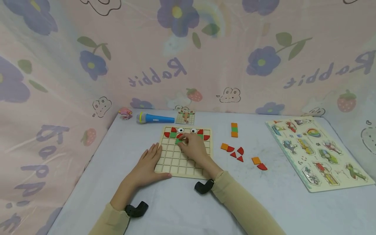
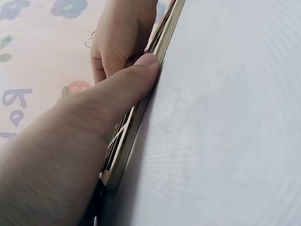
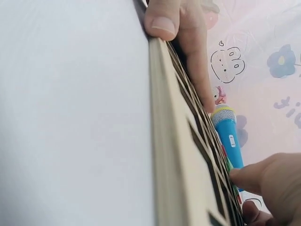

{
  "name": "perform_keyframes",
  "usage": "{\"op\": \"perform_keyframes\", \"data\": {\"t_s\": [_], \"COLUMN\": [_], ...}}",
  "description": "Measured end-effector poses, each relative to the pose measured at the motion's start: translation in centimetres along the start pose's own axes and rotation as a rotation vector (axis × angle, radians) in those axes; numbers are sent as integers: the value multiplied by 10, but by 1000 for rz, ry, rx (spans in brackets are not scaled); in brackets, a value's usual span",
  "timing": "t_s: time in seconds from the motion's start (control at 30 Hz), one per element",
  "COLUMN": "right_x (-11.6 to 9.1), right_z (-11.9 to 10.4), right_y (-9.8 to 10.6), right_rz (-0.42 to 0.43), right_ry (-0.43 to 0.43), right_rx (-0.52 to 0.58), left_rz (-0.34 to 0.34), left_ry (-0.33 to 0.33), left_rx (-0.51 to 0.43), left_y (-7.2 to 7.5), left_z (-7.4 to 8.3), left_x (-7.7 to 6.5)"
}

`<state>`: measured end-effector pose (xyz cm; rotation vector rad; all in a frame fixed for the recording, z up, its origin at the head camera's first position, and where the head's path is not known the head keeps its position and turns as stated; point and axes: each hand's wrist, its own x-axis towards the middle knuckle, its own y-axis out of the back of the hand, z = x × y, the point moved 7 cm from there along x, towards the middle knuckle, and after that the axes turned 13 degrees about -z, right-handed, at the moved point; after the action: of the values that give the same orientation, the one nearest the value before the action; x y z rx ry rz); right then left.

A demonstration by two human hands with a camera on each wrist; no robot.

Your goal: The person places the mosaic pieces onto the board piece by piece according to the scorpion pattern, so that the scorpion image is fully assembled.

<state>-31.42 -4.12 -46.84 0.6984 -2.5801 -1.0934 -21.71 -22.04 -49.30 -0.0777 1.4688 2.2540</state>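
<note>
A pale wooden grid board (image 1: 173,161) lies on the table. My left hand (image 1: 148,164) rests along its left side, fingers fairly straight on the edge and thumb at the near left corner. Over the upper middle of the board, my right hand (image 1: 194,147) pinches a small green tile (image 1: 178,141) between thumb and index finger, partly hidden by them. Just above sits a red quarter-round tile (image 1: 179,135). The upper rows hold two round eye tiles, a left one (image 1: 180,130) and a right one (image 1: 194,131), with red and green tiles at both sides.
A picture card (image 1: 185,117) and a blue toy microphone (image 1: 158,118) lie behind the board, with a small pink figure (image 1: 125,113) farther left. Loose tiles, including an orange square (image 1: 256,160) and red triangles (image 1: 240,159), are right of it. A picture puzzle board (image 1: 318,155) lies far right.
</note>
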Motion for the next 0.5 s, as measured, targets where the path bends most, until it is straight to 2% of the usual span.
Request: {"op": "perform_keyframes", "data": {"t_s": [0.2, 0.37, 0.5], "right_x": [1, -2, -11], "right_z": [-3, -3, -4], "right_y": [1, 4, 18], "right_rz": [15, -42, -86], "right_ry": [5, -38, -58], "right_rx": [0, 36, 57], "left_rz": [4, -7, -8], "left_ry": [-5, -5, -1], "left_rx": [-4, -5, -6], "left_y": [2, 0, -1], "left_z": [2, 2, 1], "left_x": [0, 0, -1]}}
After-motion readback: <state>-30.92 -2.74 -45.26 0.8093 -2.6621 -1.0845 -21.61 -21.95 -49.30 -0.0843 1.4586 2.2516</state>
